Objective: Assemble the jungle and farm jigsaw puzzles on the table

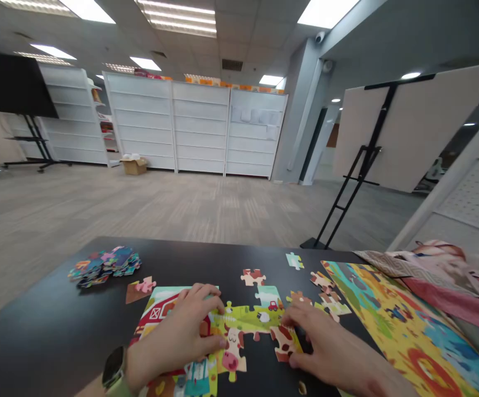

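Note:
My left hand (pixel 187 331) lies with its fingers spread over the joined farm puzzle (pixel 159 306), which shows a red barn. Its thumb reaches the cow-face piece (pixel 233 350). My right hand (pixel 320 342) has thumb and index finger at the edges of a brown-spotted puzzle piece (pixel 283 342), flat on the table below the green strip with a sheep. A dark gap separates this piece from the cow face. A piece with a red tractor (pixel 270 298) joins the strip's top. Part of the puzzle is hidden beneath my left hand.
On the black table (pixel 206 264), a pile of puzzle pieces (pixel 107 264) lies at the left. Loose pieces include a pig piece (pixel 142 288), a brown-and-white piece (pixel 253 277) and a pale piece (pixel 294 261). A yellow picture sheet (pixel 400 320) and fabric (pixel 450 275) occupy the right side.

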`<state>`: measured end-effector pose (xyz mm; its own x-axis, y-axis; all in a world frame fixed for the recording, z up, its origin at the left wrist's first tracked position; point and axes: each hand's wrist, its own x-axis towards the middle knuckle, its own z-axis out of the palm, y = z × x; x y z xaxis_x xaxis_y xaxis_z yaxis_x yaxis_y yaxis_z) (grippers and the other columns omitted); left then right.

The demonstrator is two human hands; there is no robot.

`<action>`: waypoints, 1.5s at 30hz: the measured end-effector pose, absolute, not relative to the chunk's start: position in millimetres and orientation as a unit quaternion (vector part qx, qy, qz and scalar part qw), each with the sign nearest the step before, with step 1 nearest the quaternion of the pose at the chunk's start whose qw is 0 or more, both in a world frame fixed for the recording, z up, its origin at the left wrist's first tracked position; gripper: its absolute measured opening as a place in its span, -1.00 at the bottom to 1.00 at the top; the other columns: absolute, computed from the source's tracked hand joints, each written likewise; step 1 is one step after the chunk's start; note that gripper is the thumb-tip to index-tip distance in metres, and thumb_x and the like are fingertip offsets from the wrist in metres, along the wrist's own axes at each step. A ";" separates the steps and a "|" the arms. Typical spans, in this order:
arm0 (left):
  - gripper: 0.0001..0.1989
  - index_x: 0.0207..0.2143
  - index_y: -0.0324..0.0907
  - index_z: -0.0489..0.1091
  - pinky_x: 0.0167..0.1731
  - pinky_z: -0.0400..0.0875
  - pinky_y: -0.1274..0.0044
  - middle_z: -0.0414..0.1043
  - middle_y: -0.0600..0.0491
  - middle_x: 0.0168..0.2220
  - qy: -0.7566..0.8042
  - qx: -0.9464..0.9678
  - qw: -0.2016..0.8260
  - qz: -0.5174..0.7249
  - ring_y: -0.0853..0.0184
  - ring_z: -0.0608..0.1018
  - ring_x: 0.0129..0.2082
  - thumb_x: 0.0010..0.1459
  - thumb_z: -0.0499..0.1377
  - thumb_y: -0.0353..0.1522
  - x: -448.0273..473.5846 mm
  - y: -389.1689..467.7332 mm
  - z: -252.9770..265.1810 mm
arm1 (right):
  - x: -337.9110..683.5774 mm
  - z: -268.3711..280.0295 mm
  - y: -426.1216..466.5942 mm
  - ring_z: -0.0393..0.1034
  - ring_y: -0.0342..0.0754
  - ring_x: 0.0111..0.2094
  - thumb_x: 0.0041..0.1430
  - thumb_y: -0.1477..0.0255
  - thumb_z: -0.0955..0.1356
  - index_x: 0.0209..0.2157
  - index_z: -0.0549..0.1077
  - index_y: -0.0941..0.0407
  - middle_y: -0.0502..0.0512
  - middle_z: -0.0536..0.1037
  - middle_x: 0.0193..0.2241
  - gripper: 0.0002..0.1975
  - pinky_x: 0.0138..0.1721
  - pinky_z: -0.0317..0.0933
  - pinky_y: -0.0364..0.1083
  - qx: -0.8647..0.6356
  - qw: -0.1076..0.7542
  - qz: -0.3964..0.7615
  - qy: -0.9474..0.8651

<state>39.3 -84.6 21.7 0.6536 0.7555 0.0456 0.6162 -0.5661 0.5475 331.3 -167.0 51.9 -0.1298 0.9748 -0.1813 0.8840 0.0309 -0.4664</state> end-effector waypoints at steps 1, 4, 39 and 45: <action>-0.69 -0.15 -0.01 0.45 0.17 0.16 0.23 0.32 0.02 0.14 0.394 0.874 0.250 0.138 0.05 0.31 0.16 0.03 0.37 -0.26 39.5 -84.7 22.3 | 331.6 51.8 -167.7 0.42 0.12 -0.07 -0.07 0.47 0.46 -0.25 0.51 -0.02 0.07 0.53 -0.13 -0.74 -0.09 0.26 -0.06 -0.653 0.087 0.245 -0.711; -0.68 -0.14 -0.02 0.45 0.17 0.17 0.22 0.32 0.01 0.14 0.397 0.874 0.249 0.130 0.03 0.30 0.17 0.03 0.37 -0.26 40.4 -85.4 24.9 | 332.8 50.9 -168.9 0.42 0.06 -0.16 -0.02 0.46 0.43 -0.29 0.53 -0.02 0.04 0.53 -0.22 -0.80 -0.15 0.24 -0.09 -0.636 0.082 0.253 -0.725; -0.72 -0.14 -0.04 0.44 0.14 0.21 0.23 0.34 -0.02 0.10 0.370 0.888 0.232 0.142 0.03 0.33 0.14 0.08 0.34 -0.26 40.0 -86.9 25.8 | 390.2 26.9 -126.3 0.45 0.05 -0.27 0.01 0.33 0.36 -0.40 0.38 0.06 0.04 0.58 -0.35 -0.88 -0.24 0.24 -0.06 -0.719 0.244 0.139 -0.636; -0.73 -0.14 -0.04 0.45 0.14 0.21 0.24 0.35 -0.01 0.09 0.364 0.891 0.230 0.144 0.04 0.33 0.14 0.08 0.34 -0.25 39.1 -86.6 25.7 | 384.3 31.4 -124.4 0.47 0.00 -0.34 0.11 0.27 0.30 -0.39 0.38 0.06 0.02 0.57 -0.41 -0.85 -0.32 0.24 -0.10 -0.706 0.293 0.172 -0.622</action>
<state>39.1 -86.6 25.7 0.6937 0.7147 0.0890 0.5826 -0.6294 0.5142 384.3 -124.4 31.4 0.1686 0.9781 0.1220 0.7771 -0.0557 -0.6269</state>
